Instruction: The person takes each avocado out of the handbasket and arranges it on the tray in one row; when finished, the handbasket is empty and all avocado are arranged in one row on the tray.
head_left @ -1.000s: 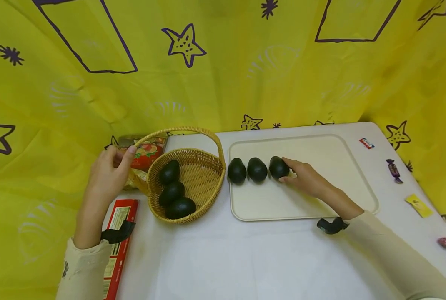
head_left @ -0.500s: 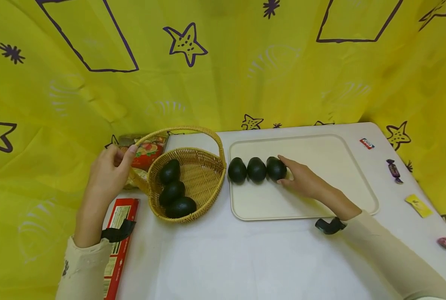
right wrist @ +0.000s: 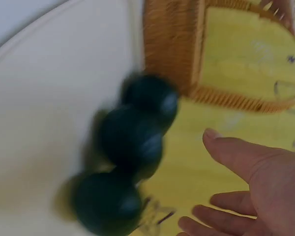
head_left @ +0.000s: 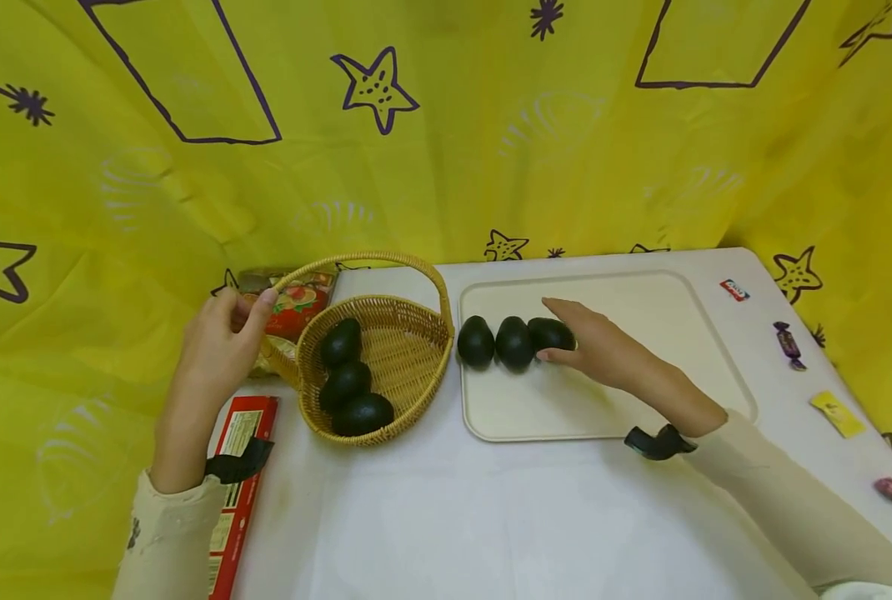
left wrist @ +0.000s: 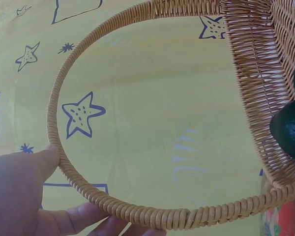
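Note:
My left hand (head_left: 217, 346) holds the arched handle (left wrist: 132, 214) of a wicker basket (head_left: 401, 354), thumb on one side and fingers on the other. Inside the basket's left part lie three dark green avocados (head_left: 344, 385). On the cream tray (head_left: 603, 421), three more avocados form a row: a left one (head_left: 476, 342), a middle one (head_left: 515, 343) and a right one (head_left: 549, 335) lying on its side. Around the right one, thumb and fingers spread, is my right hand (head_left: 607, 346). The right wrist view shows its fingers (right wrist: 221, 219) spread and apart from the blurred avocados (right wrist: 132, 140).
Left of the basket lies a red box (head_left: 245, 492); a red packet (head_left: 296, 308) stands behind it. Wrapped sweets (head_left: 789, 345) and a lollipop (head_left: 891, 489) lie along the table's right side. A yellow printed cloth (head_left: 446, 150) hangs behind the table.
My right hand has moved the right avocado left against the middle one and loosened its hold. That avocado has tipped onto its side. My left hand stays on the handle.

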Demonstrator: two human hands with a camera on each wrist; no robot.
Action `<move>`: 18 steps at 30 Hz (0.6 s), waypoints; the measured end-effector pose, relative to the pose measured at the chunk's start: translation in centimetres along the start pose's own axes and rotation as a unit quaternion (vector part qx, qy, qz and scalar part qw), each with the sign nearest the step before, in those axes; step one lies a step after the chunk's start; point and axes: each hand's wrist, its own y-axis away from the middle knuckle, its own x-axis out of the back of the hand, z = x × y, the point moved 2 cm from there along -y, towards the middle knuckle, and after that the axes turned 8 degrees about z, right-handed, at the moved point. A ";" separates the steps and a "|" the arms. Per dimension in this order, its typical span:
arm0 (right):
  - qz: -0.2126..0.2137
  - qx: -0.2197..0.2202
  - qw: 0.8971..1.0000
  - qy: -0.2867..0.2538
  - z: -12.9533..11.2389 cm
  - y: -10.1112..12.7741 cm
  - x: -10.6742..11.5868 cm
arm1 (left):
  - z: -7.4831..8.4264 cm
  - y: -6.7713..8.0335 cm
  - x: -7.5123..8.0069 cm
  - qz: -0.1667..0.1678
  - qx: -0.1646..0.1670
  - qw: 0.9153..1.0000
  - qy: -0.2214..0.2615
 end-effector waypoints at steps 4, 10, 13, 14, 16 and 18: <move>-0.009 0.046 0.999 0.007 -4.7 -1.1 -0.8 | -0.1 0.0 0.1 0.002 -0.002 1.000 0.000; -0.055 0.112 0.992 0.007 -11.7 -4.3 -4.1 | -0.1 -0.2 0.1 0.005 -0.004 1.000 0.003; -0.086 0.113 0.990 0.008 -14.6 -6.5 -6.5 | -0.1 -0.2 0.1 0.008 -0.009 1.000 0.001; -0.097 0.111 0.989 0.017 -15.5 -7.3 -7.3 | -0.1 -0.3 0.1 0.009 -0.011 1.000 0.002; -0.124 0.100 0.986 0.039 -17.0 -8.9 -8.8 | 0.0 -0.3 0.1 0.008 -0.013 1.000 0.002; -0.142 0.096 0.983 0.070 -18.0 -10.4 -10.3 | 0.1 -0.3 0.0 0.006 -0.013 1.000 0.005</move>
